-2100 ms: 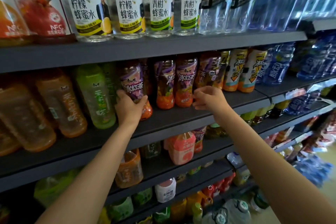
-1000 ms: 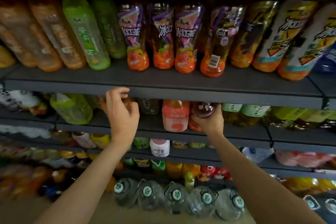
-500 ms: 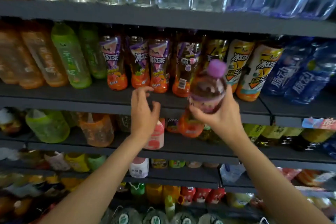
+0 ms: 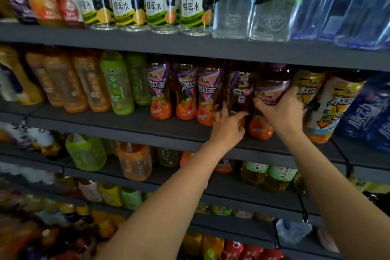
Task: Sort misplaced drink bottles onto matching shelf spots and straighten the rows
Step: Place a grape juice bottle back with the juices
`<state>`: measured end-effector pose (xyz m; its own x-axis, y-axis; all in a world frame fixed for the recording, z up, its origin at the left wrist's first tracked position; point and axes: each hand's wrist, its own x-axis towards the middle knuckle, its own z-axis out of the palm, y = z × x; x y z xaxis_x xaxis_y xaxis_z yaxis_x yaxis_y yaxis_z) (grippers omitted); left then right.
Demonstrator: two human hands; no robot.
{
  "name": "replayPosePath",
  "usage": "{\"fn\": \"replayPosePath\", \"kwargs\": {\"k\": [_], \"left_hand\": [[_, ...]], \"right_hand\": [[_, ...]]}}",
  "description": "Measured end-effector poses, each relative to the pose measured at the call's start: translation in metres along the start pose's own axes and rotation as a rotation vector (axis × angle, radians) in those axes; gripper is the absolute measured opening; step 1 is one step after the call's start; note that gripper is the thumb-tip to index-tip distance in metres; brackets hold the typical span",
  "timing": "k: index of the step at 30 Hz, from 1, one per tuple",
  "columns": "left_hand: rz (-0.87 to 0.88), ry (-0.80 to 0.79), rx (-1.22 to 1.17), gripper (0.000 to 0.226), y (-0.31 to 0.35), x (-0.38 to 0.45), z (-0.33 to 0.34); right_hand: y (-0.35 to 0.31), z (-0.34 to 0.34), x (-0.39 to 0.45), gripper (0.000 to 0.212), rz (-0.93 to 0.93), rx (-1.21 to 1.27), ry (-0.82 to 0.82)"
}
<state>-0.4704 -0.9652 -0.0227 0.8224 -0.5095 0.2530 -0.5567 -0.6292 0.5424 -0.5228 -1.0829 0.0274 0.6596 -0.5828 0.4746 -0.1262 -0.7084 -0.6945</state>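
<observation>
Right hand point(image 4: 280, 112) holds purple-label bottle point(image 4: 270, 91) on shelf point(image 4: 126, 124).

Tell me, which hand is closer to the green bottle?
Left. The left hand touches a purple-label bottle a few bottles to the right of the green bottle; the right hand grips another purple-label bottle farther right.
</observation>
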Motion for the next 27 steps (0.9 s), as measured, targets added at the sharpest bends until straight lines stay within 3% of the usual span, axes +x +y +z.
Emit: {"fn": "replayPosePath", "kwargs": {"k": [8, 17, 22, 24, 27], "left_hand": [[0.022, 0.104, 0.144, 0.05, -0.009, 0.004, 0.002], [0.031, 0.142, 0.144, 0.056, -0.019, -0.018, 0.014], [0.301, 0.462, -0.07, 0.035, -0.017, -0.043, 0.033], [0.39, 0.481, -0.125, 0.026, -0.001, -0.044, 0.043], [0.474, 0.429, -0.193, 0.028, 0.04, -0.04, 0.066]], "right_hand": [[0.029, 0.032, -0.007, 0.06, 0.232, 0.095, -0.23], [0.032, 0.036, -0.025, 0.051, 0.278, 0.175, -0.29], [0.071, 0.005, -0.07, 0.025, 0.179, 0.157, -0.127], [0.093, -0.021, -0.078, 0.011, 0.151, 0.11, -0.069], [0.131, -0.066, -0.083, 0.006, 0.239, 0.05, 0.053]]}}
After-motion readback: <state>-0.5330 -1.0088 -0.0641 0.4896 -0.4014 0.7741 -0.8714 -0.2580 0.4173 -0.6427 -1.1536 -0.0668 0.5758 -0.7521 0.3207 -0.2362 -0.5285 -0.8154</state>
